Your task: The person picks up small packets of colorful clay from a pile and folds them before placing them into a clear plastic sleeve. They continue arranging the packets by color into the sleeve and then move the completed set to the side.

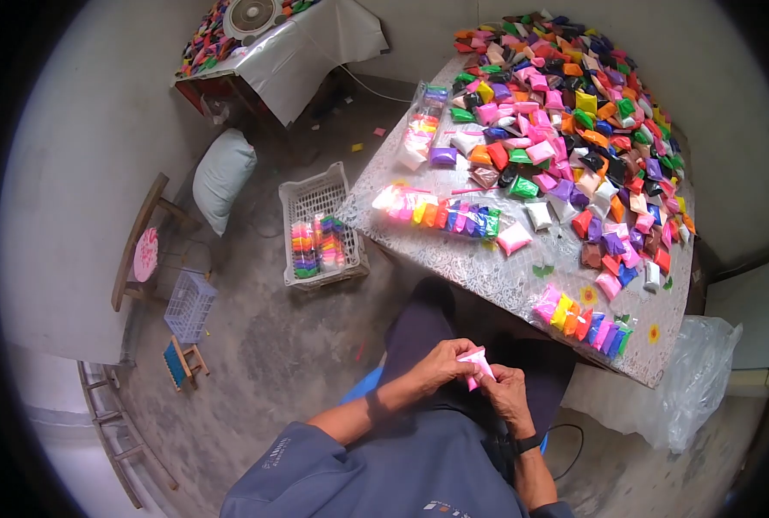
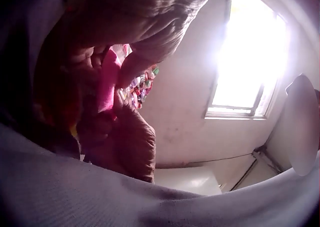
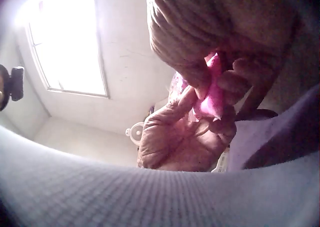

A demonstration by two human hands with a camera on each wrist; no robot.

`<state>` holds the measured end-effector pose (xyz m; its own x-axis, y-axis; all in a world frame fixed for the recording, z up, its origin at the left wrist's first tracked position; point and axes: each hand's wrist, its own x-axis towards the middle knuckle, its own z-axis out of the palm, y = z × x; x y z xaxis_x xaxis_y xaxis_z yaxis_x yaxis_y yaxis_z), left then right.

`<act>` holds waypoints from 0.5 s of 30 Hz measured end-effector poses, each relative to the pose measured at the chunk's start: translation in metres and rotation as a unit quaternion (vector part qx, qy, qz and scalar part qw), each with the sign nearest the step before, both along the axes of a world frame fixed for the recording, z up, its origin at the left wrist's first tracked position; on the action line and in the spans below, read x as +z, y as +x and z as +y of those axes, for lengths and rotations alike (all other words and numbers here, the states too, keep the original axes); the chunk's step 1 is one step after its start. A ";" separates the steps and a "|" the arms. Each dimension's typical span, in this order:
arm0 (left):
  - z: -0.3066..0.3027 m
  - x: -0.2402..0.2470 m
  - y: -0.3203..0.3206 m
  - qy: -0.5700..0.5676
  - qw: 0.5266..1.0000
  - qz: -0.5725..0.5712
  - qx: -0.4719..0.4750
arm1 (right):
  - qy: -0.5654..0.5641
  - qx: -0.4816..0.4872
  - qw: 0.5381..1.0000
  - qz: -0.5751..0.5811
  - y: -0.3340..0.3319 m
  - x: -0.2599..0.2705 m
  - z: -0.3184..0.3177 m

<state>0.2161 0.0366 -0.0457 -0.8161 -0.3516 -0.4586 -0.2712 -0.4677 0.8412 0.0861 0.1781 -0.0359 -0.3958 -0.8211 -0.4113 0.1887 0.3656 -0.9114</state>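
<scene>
In the head view a small pink packet (image 1: 476, 367) is held over the person's lap. The left hand (image 1: 441, 364) pinches it from one side, thumb and fingers bent around its edge. From the other side the right hand (image 1: 509, 399) grips its lower corner. The left wrist view shows the pink packet (image 2: 108, 81) between both hands, partly covered by fingers. Seen from the right wrist, the pink packet (image 3: 212, 99) sits between the fingertips of both hands. Closest to the hands on the table lies a clear bag of packets in a row (image 1: 581, 322).
A lace-patterned table (image 1: 505, 276) carries a large heap of colourful packets (image 1: 574, 112) and more filled clear bags (image 1: 436, 214). Left of it, a white crate (image 1: 315, 192) with filled bags stands on the floor. Plastic sheeting (image 1: 691, 380) hangs at the table's right.
</scene>
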 end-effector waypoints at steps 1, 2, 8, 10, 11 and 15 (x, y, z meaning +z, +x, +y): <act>0.000 0.000 0.000 -0.002 1.000 -0.003 0.002 | -0.003 -0.003 1.000 0.001 0.001 0.003 -0.001; 0.000 -0.001 0.000 -0.001 1.000 -0.003 0.002 | -0.005 -0.006 1.000 0.002 0.001 0.004 -0.001; 0.000 0.002 -0.003 -0.022 1.000 0.003 -0.005 | 0.005 -0.006 1.000 0.020 0.002 -0.001 -0.001; 0.000 0.009 -0.006 -0.030 1.000 -0.001 0.008 | 0.004 -0.008 1.000 0.026 0.002 0.002 -0.004; 0.000 0.009 -0.006 -0.028 1.000 -0.002 0.005 | 0.002 -0.008 0.999 0.032 0.002 0.002 -0.005; -0.001 0.009 -0.008 -0.071 0.997 -0.023 -0.002 | 0.006 -0.013 1.000 0.028 0.002 0.003 -0.004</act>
